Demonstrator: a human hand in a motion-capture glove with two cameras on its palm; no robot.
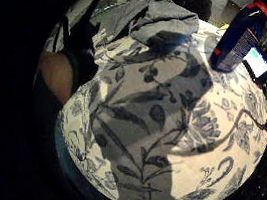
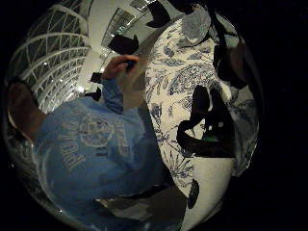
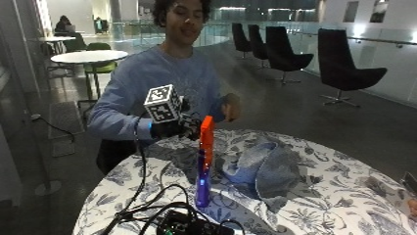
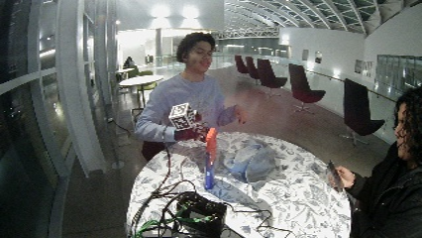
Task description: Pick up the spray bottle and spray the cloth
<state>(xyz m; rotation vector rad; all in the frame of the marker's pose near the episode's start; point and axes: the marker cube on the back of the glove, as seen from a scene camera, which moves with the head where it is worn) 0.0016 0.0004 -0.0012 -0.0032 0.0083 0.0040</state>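
Black electronics box (image 3: 186, 225) nearest; behind it the spray bottle (image 3: 204, 164) stands upright on the floral tablecloth (image 3: 326, 200), blue cloth (image 3: 261, 166) just beside. Gloved right hand (image 3: 171, 128) hovers behind the orange nozzle, holding nothing; finger state unclear.

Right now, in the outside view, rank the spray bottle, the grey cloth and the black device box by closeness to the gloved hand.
1. spray bottle: standing just beside the gloved right hand.
2. grey cloth: crumpled beyond the bottle, mid-table.
3. black device box: at the table's near edge, among cables.
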